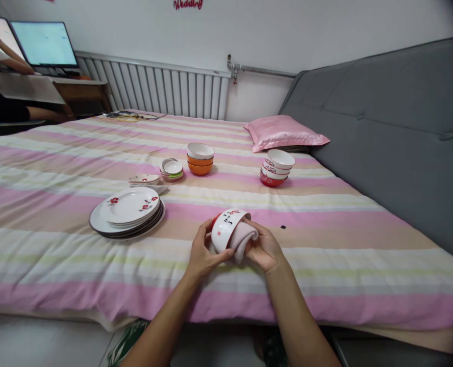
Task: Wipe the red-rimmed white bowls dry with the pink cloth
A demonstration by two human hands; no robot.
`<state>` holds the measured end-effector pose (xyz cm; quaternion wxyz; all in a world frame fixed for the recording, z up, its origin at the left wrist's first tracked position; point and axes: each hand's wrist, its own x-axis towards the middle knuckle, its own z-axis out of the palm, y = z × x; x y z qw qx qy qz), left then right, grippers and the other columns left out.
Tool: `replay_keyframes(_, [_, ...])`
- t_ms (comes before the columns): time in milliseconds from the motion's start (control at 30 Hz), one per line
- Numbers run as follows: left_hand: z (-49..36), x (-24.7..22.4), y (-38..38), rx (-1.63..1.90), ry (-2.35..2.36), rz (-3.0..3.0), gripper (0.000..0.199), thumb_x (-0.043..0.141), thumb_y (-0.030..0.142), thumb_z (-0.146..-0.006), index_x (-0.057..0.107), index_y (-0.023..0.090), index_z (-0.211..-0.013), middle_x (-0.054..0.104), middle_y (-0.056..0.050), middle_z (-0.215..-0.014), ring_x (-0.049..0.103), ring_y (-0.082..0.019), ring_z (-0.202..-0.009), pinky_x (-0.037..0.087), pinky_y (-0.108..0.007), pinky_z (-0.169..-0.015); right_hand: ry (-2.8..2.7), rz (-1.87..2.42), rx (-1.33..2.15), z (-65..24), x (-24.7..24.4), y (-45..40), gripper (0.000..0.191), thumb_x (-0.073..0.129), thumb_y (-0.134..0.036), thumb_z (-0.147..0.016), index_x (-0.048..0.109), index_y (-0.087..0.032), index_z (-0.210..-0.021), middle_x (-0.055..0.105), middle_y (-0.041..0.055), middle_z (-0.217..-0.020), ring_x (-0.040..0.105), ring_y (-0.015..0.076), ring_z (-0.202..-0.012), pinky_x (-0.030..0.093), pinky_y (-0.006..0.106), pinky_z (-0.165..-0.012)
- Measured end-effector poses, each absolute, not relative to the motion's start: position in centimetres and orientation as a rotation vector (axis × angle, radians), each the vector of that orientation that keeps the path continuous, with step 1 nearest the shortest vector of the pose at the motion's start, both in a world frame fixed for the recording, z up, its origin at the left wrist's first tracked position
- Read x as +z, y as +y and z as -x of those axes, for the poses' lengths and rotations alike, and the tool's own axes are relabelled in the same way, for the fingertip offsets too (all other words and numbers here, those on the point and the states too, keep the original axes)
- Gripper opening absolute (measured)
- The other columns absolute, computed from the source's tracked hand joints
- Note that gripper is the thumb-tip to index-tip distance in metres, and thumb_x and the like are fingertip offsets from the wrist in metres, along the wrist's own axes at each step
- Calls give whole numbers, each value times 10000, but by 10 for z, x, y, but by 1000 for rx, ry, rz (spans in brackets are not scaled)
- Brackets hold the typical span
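Observation:
My left hand (205, 255) is closed round a white bowl (223, 232) with red flowers and dark lettering, tipped on its side with its mouth toward the right. A pale pink cloth (242, 238) bulges out of that mouth. My right hand (263, 248) holds the cloth against the bowl's inside; some of its fingers are hidden in there. Both hands are just above the near part of the striped bed sheet (326, 285). Left of them lies a stack of plates (130, 209), the top one white with red flowers.
Farther back stand small dishes (172, 168), shallow flowered dishes (144, 179), a stack of white and orange bowls (200, 160) and a stack of red and white bowls (276, 168). A pink pillow (285, 131) rests by the grey headboard (395, 127). A person (4, 66) sits at a desk, far left.

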<state>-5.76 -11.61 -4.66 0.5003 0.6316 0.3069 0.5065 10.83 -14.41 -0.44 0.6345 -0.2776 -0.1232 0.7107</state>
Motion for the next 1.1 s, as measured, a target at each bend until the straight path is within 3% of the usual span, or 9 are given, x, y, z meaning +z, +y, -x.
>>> replay_keyframes(233, [58,-45,-117,1219,776,-1591,937,894,356,-522,458,213,-1338,493,-157,-1384,530,-339,-1219,458,-450,-1001,-156,575,1657,-112,17,-156,127,532,-269,-763,582,-175,-832,563,-5,-641,542,118,-567,527,223,-607])
replay_keyframes(433, [58,-49,-116,1230,764,-1633,981,895,347,-527,434,221,-1383,473,-171,-1413,508,-351,-1250,460,-464,-1007,-394,652,1596,-101,29,-164,58,504,-243,-667,537,-218,-707,529,6,-672,500,153,-647,500,303,-760])
replay_keyframes(600, [57,-52,-115,1228,758,-1624,997,903,370,-508,445,216,-1380,478,-171,-1405,532,-343,-1220,477,-446,-984,-440,705,1575,-86,34,-165,176,551,-236,-764,621,-201,-922,621,19,-851,553,156,-762,482,290,-780])
replay_keyframes(800, [57,-55,-113,1233,779,-1568,1015,912,391,-470,468,211,-1365,489,-179,-1402,543,-351,-1212,479,-461,-984,-707,801,1562,-79,38,-172,408,451,-498,-897,606,-212,-1145,648,63,-1050,589,203,-948,489,342,-840])
replay_keyframes(1100, [56,-56,-110,1235,796,-1487,1009,917,427,-432,499,202,-1323,523,-181,-1362,556,-357,-1187,490,-461,-961,-911,922,1615,-84,23,-173,595,441,-679,-856,637,-199,-1148,683,77,-995,594,225,-1003,464,351,-869])
